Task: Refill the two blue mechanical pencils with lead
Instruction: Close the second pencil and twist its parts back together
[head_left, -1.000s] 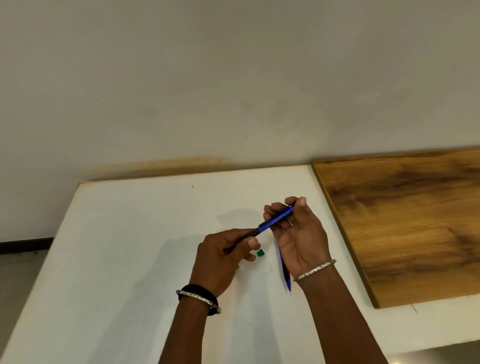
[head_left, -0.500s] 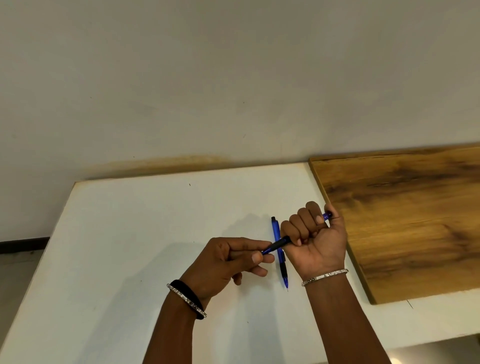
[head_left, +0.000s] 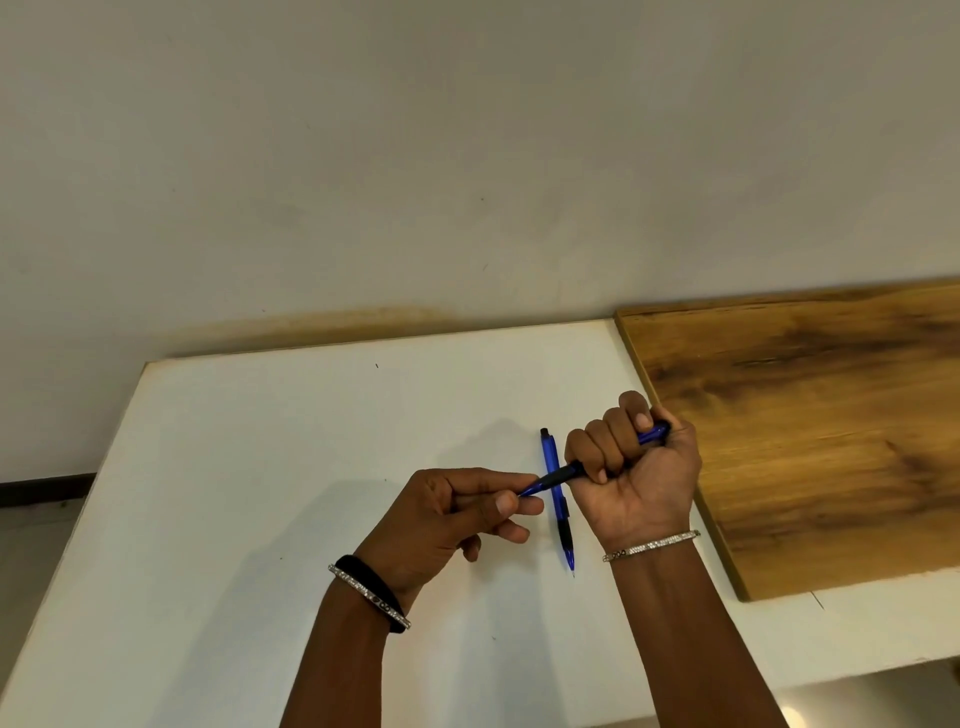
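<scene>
At centre frame, the right hand (head_left: 636, 467) is fisted around one slim blue plastic mechanical pencil (head_left: 563, 474), its tip pinched by the left hand (head_left: 457, 514), above the second blue mechanical pencil (head_left: 557, 499) lying on the white table (head_left: 260, 467).

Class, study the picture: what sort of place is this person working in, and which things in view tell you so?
Probably an indoor desk or study corner, though the room type is uncertain. A white table stands against a plain wall, a wooden board lies on its right side, and a blue mechanical pencil lies on it.
</scene>
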